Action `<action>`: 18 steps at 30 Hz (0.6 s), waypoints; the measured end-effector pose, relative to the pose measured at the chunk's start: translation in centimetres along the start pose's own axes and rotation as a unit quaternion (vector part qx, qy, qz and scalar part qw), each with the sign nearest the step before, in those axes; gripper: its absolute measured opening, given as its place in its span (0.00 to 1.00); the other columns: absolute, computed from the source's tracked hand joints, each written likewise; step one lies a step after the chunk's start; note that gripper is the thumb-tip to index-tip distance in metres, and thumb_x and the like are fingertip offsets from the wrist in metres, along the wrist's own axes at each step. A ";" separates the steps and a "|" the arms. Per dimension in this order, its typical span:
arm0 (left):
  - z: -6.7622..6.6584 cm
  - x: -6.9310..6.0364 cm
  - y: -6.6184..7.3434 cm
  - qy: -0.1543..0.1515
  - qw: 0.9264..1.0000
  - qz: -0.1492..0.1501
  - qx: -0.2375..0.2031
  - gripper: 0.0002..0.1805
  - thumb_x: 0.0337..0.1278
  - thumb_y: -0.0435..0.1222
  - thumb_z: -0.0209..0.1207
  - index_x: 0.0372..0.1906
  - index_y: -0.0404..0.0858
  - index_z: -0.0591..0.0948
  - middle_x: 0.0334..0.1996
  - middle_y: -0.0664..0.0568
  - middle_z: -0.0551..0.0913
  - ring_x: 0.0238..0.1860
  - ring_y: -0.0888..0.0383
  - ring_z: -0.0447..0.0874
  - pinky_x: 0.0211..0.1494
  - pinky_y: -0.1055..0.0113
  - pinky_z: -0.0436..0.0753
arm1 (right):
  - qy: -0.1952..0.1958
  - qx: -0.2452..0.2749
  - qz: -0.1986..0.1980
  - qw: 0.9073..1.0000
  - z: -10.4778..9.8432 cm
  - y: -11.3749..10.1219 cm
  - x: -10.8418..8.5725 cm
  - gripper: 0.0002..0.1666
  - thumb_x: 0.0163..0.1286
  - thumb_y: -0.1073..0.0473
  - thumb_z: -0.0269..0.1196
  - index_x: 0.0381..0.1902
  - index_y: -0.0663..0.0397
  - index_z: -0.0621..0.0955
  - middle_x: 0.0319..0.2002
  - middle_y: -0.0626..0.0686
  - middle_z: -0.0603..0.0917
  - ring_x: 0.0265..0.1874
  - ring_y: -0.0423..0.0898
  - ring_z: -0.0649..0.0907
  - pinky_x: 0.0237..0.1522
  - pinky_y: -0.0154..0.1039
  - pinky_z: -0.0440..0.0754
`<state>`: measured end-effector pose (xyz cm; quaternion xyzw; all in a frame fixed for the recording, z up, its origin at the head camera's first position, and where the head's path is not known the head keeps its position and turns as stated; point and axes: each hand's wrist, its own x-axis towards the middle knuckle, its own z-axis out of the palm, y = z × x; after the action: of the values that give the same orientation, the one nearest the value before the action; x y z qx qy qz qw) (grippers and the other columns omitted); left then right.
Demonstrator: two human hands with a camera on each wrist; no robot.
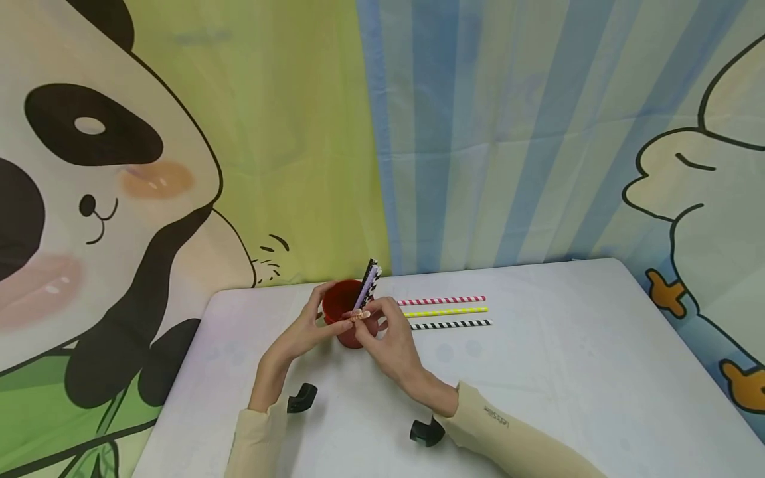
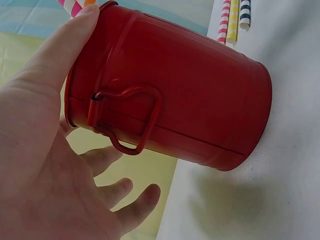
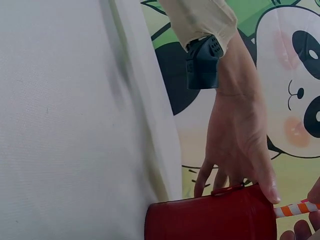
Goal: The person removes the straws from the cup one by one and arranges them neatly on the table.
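A red metal bucket (image 1: 349,337) with a small side handle (image 2: 150,120) stands on the white table. Paper straws (image 1: 366,285), black-patterned and purple, lean up out of it. My left hand (image 1: 306,333) holds the bucket at its rim, the thumb on the near side; its other fingers are spread beside the wall in the left wrist view. Over the rim, my right hand (image 1: 391,342) pinches striped straws (image 1: 362,314); an orange-and-white straw (image 3: 296,209) shows between its fingertips and the bucket's mouth in the right wrist view. Their lower ends are hidden.
Right of the bucket lie three striped straws in a row: pink (image 1: 442,301), yellow (image 1: 447,311) and black-and-white (image 1: 452,324). A black device sits at the left wrist (image 1: 302,398) and another at the right wrist (image 1: 427,432). A printed curtain (image 1: 311,146) hangs behind the table.
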<state>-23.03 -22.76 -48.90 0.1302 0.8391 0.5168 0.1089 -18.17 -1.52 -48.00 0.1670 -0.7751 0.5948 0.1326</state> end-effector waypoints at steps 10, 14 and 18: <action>0.0 0.0 0.0 -0.001 1.000 -0.007 -0.003 0.48 0.57 0.48 0.69 0.76 0.57 0.53 0.74 0.51 0.62 0.78 0.45 0.52 0.76 0.29 0.50 | 0.007 0.017 0.007 1.000 -1.3 -1.0 0.0 0.11 0.66 0.60 0.67 0.43 0.46 0.78 0.43 0.44 0.80 0.42 0.48 0.82 0.40 0.37 0.79; 0.0 0.0 0.1 -0.001 1.000 -0.007 -0.009 0.48 0.57 0.47 0.69 0.76 0.57 0.53 0.74 0.51 0.62 0.78 0.45 0.52 0.76 0.30 0.50 | 0.012 0.029 0.007 0.999 -1.8 -1.5 0.0 0.10 0.66 0.61 0.67 0.42 0.47 0.78 0.44 0.44 0.80 0.43 0.46 0.81 0.40 0.40 0.81; 0.0 0.0 0.1 -0.003 1.000 -0.006 -0.012 0.48 0.57 0.48 0.70 0.76 0.57 0.53 0.73 0.51 0.62 0.78 0.46 0.51 0.76 0.29 0.49 | 0.019 0.040 0.011 0.999 -2.6 -1.9 0.1 0.10 0.66 0.61 0.67 0.43 0.46 0.78 0.44 0.45 0.81 0.44 0.47 0.81 0.42 0.45 0.82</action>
<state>-23.05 -22.75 -48.83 0.1252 0.8333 0.5257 0.1162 -17.42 0.54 -45.65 0.1525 -0.7498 0.6297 0.1338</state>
